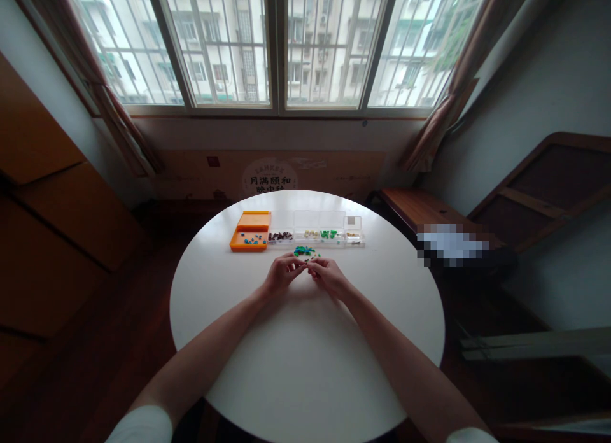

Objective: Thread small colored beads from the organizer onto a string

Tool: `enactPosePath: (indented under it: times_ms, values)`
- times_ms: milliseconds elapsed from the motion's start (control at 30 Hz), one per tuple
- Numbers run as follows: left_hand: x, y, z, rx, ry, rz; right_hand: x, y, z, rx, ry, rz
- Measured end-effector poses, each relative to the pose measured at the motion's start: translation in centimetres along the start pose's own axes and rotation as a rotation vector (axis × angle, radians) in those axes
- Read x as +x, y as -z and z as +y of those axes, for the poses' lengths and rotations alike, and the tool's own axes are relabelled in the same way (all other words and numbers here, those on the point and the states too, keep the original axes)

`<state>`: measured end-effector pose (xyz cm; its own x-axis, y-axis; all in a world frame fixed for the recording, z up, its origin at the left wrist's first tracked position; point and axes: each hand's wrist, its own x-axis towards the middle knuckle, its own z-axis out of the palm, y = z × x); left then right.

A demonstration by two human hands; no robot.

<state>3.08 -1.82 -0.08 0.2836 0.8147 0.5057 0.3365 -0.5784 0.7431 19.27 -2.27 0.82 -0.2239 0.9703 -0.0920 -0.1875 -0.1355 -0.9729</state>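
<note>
Fingertips of my left hand (282, 272) and my right hand (327, 275) meet over the middle of the table. Both are closed in a pinch, and whatever sits between them is too small to make out. Just beyond the fingers lies a small heap of green and blue pieces (305, 251). Behind it stands an orange box (252, 220) with blue bits inside. To its right, clear lidded boxes hold dark brown pieces (280, 237), pale pieces (311, 234), green pieces (330, 234) and small yellowish pieces (352, 235).
All of this rests on a round white table (305, 366). A wooden bench (420, 204) stands beyond its right edge, with a blurred pale item (451, 242) on it. A printed cardboard panel (191, 166) leans under the window, and wooden cabinets (42, 239) are at the left.
</note>
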Motion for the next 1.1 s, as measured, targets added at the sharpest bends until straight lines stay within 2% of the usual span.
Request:
enactPosePath:
  times_ms: [1100]
  values:
    - [-0.05,0.00,-0.01,-0.005,-0.002,-0.001,-0.40,-0.18,-0.57,0.016,-0.024,0.003]
